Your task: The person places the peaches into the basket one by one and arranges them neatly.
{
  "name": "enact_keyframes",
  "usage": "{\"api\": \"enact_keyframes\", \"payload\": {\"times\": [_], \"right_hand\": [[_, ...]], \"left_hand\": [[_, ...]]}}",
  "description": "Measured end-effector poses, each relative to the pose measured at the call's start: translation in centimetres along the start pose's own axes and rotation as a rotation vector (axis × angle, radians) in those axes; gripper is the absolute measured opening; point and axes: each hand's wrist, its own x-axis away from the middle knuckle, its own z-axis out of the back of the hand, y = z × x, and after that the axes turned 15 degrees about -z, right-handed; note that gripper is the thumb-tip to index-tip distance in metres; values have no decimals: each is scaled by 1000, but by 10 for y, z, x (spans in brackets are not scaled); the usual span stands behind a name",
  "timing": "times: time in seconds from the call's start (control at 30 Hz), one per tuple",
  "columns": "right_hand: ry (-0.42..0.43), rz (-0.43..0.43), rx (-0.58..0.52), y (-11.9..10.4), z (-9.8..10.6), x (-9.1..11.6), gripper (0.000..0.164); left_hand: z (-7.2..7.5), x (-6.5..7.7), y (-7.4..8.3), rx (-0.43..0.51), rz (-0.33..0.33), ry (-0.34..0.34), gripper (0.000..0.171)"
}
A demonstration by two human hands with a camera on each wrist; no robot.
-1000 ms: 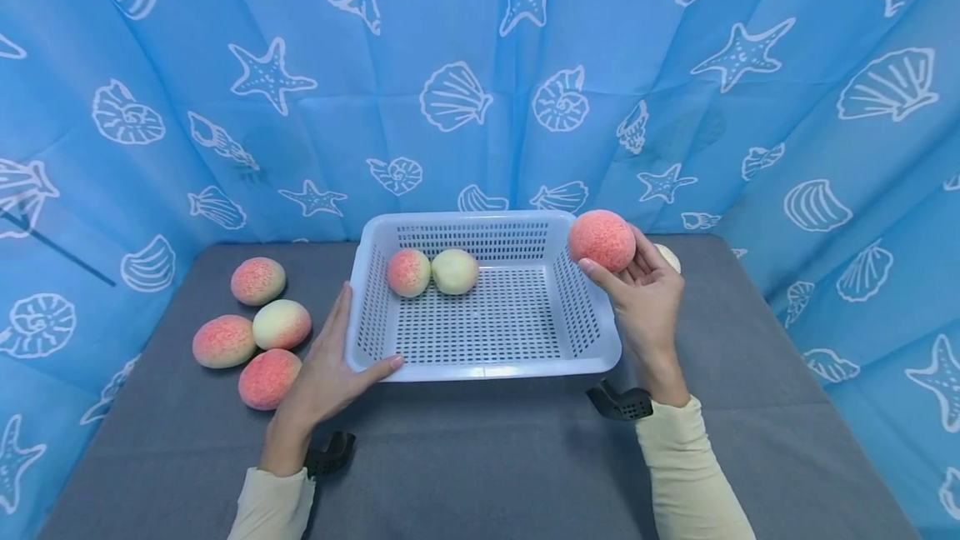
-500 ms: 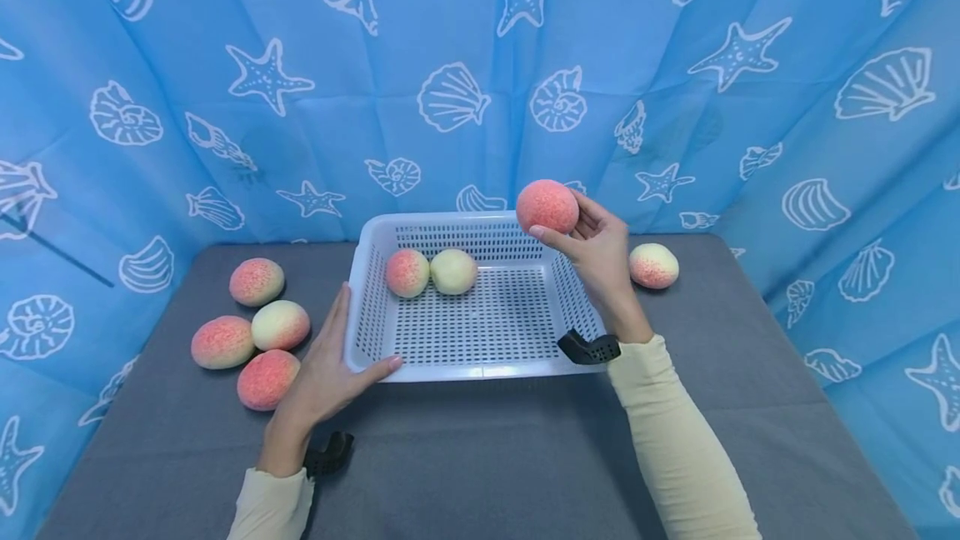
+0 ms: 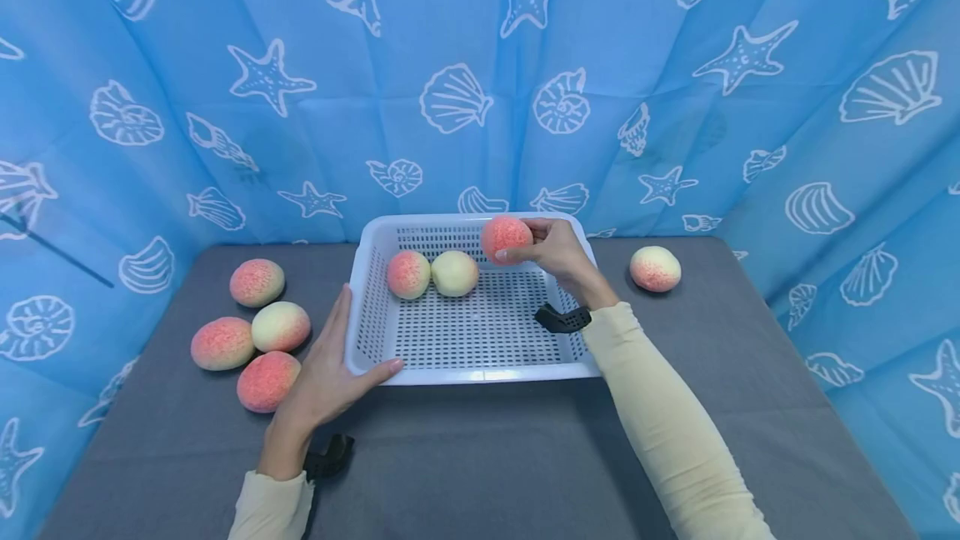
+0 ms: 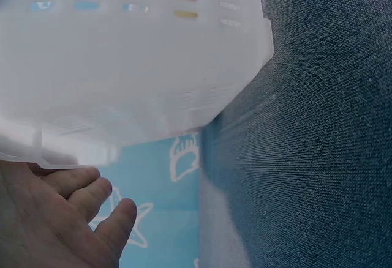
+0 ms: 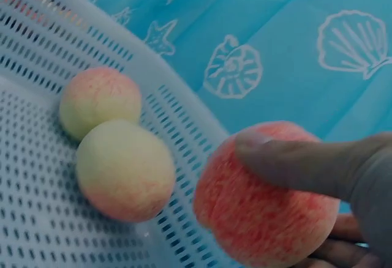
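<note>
My right hand [image 3: 564,257] pinches a red-pink peach [image 3: 504,237] between thumb and fingers, over the back part of a white perforated basket [image 3: 480,375]. In the right wrist view the thumb presses across the top of this peach [image 5: 263,219]. Inside the basket, two peaches touch each other at the back left: a pink-and-cream peach [image 3: 408,274] and a mostly cream peach [image 3: 454,273]. My left hand [image 3: 324,377] rests against the basket's left front corner, fingers straight along the side and thumb at the front rim. In the left wrist view its fingers [image 4: 113,225] lie beneath the rim.
Several peaches lie on the grey tablecloth [image 3: 480,465] left of the basket, among them a red peach [image 3: 267,382] close to my left wrist. A single cream-and-pink peach [image 3: 655,268] sits right of the basket. A blue shell-print curtain [image 3: 480,65] hangs behind.
My right hand has carried the red-pink peach leftward from the basket's right edge, then lowered it over the basket. The peach at right came into full view. The left hand has stayed put.
</note>
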Motion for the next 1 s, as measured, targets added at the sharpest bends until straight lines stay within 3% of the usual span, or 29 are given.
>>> {"api": "enact_keyframes", "payload": {"times": [0.33, 0.73, 1.0], "right_hand": [[96, -112, 267, 8, -16, -6, 54], [123, -142, 328, 16, -30, -13, 56], [112, -152, 361, 17, -26, -11, 59]], "left_hand": [[1, 2, 0, -1, -7, 4, 124], [1, 0, 0, -12, 7, -6, 122], [-2, -1, 1, -19, 6, -7, 123]]}}
